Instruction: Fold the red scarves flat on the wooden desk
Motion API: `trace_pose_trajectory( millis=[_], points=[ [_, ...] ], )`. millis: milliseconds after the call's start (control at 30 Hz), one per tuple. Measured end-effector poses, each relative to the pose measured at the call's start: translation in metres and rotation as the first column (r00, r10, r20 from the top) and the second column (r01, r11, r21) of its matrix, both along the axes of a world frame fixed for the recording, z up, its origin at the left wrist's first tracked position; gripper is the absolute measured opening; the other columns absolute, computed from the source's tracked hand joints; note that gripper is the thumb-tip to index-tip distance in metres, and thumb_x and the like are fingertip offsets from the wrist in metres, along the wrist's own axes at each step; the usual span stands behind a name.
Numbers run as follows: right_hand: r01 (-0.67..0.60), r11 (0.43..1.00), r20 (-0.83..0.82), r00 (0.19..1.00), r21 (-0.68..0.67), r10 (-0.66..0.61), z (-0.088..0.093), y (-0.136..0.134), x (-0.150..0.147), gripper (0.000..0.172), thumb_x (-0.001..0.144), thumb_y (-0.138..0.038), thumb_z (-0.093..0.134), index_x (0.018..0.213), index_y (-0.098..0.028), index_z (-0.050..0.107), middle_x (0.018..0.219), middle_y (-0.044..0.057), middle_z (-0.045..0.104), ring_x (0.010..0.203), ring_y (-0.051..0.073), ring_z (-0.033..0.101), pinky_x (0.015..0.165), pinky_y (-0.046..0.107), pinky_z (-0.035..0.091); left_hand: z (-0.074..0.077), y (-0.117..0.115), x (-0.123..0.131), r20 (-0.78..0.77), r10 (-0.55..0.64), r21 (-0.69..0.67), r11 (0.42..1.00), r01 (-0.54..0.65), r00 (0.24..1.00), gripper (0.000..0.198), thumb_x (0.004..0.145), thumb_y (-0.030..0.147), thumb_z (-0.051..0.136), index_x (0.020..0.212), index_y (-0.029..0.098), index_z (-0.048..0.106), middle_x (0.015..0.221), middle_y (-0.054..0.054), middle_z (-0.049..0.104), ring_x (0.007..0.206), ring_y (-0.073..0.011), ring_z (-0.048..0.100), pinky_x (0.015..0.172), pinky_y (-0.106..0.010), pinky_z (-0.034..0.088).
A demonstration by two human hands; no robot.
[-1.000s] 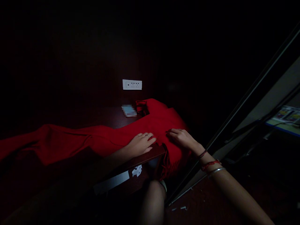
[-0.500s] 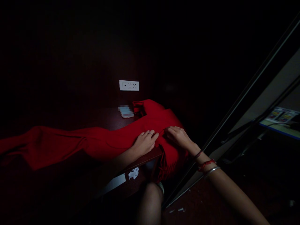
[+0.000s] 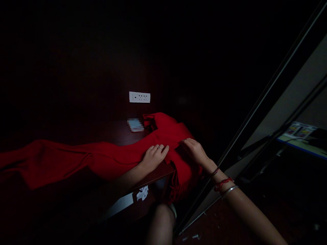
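The red cloth (image 3: 109, 160) is laid across the tabletop (image 3: 120, 134), from left edge to centre of the frame, fringe (image 3: 175, 190) hanging. It is touched by the left hand (image 3: 154, 157), fingers loosely bent — probably for steadying. The right hand (image 3: 194, 150) is narrowed nearby; whether cloth is pinched by either cannot be told.

Very dim; wall (image 3: 76, 61) near black; weak sheen on desktop (image 3: 127, 137); red cloth (image 3: 109, 156) dull; pale slab (image 3: 135, 125) pixelated.

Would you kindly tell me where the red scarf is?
In the head view, the red scarf runs from the picture's left edge along the desk, beneath the left hand and right hand.
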State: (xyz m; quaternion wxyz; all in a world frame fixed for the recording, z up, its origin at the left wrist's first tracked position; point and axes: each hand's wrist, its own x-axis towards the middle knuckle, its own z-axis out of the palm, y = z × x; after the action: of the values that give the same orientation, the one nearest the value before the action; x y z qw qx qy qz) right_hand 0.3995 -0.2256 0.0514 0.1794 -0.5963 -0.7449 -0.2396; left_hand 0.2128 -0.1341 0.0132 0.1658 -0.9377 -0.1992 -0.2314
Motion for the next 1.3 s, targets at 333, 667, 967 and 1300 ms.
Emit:
trace_pose_trajectory(
  millis=[333, 667, 967, 1300],
  points=[
    [0.183, 0.982, 0.291, 0.939, 0.038, -0.186, -0.022, -0.011, 0.008, 0.019, 0.083, -0.017, 0.036, 0.088, -0.016, 0.055, 0.078, 0.007, 0.054, 0.072, 0.017, 0.043, 0.065, 0.028, 0.030, 0.012, 0.014, -0.013, -0.050, -0.003, -0.006, 1.000, 0.003, 0.999, 0.029, 0.078, 0.005, 0.034, 0.099, 0.015, 0.052, 0.093, -0.009, 0.059, 0.083, -0.0180, 0.055, 0.071, -0.029, 0.040],
    [0.190, 0.982, 0.294, 0.938, 0.002, -0.182, -0.018, -0.009, 0.010, 0.019, 0.082, -0.013, 0.037, 0.088, -0.016, 0.054, 0.080, 0.006, 0.054, 0.072, 0.016, 0.043, 0.068, 0.027, 0.031, 0.005, 0.006, -0.004, -0.117, -0.085, 0.055, 0.994, 0.092, 0.990, 0.023, 0.080, 0.009, 0.037, 0.097, 0.018, 0.049, 0.097, -0.007, 0.054, 0.085, -0.0184, 0.052, 0.069, -0.029, 0.043],
    [0.257, 0.965, 0.230, 0.937, 0.060, -0.264, -0.014, 0.001, 0.012, 0.015, 0.081, -0.015, 0.039, 0.085, -0.015, 0.053, 0.078, 0.005, 0.054, 0.072, 0.016, 0.044, 0.067, 0.025, 0.031, 0.016, 0.017, -0.014, -0.012, -0.046, -0.019, 0.999, 0.045, 0.999, 0.027, 0.076, 0.004, 0.037, 0.095, 0.016, 0.052, 0.089, -0.005, 0.056, 0.083, -0.0170, 0.052, 0.074, -0.028, 0.040],
    [0.246, 0.968, 0.258, 0.939, -0.040, -0.228, -0.009, -0.012, 0.015, 0.020, 0.081, -0.010, 0.038, 0.093, -0.015, 0.053, 0.077, 0.004, 0.059, 0.067, 0.014, 0.049, 0.062, 0.023, 0.032, 0.012, 0.020, -0.011, -0.089, -0.107, -0.039, 0.994, 0.104, 0.990, 0.021, 0.078, 0.008, 0.037, 0.091, 0.016, 0.051, 0.093, -0.007, 0.054, 0.086, -0.0181, 0.052, 0.072, -0.028, 0.041]
  ],
)
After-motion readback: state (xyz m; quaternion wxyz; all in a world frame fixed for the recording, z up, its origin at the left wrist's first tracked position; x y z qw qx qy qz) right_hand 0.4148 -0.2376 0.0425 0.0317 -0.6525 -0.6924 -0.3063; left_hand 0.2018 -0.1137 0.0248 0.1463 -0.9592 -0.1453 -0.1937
